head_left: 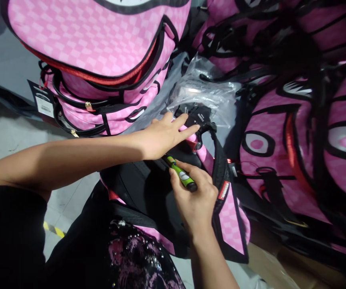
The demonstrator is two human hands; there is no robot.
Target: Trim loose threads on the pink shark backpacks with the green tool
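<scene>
A black backpack with pink checkered side panels lies in front of me, its back panel facing up. My right hand is closed around a green, pen-shaped tool with a black end. The far tip of this tool is hidden beneath my left wrist, so its exact kind does not show. With fingers spread, my left hand rests on the top edge of the backpack, beside black tags with white print. A black shoulder strap runs along the right side.
Pink checkered backpacks are stacked at the upper left, one with a hang tag. Clear plastic wrap lies beyond my hands on the grey table surface. More pink backpacks crowd the right. Cardboard shows at the lower right.
</scene>
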